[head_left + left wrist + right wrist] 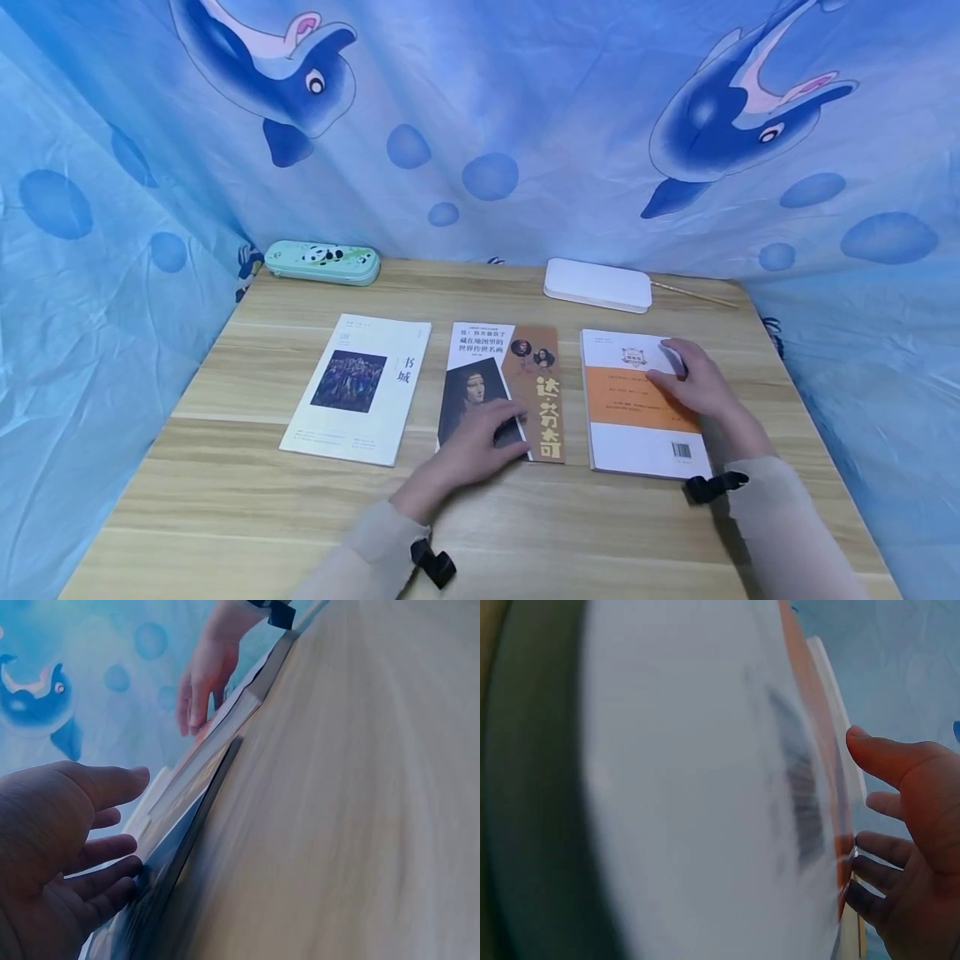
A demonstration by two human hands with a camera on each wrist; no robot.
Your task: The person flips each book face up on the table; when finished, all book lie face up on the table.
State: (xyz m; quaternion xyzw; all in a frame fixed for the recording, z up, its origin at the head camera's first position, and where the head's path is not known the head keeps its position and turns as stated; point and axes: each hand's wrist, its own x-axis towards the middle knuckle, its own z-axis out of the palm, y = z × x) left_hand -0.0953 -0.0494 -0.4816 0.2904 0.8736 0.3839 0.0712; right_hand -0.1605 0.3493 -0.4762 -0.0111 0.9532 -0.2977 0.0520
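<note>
Both hands are showing loosely parted fingers, neither gripping: the left hand (474, 446) is resting over the brown-and-white book (497, 375), the right hand (697, 387) lying along the orange-banded book (637, 408)'s outer edge, 2 books lying on the bench (225, 500). Uneven sideways pressure could be skewing them, I'm judging. Left-wrist view is revealing page thickness; only the head view is showing the pale booklet (356, 387).
</note>
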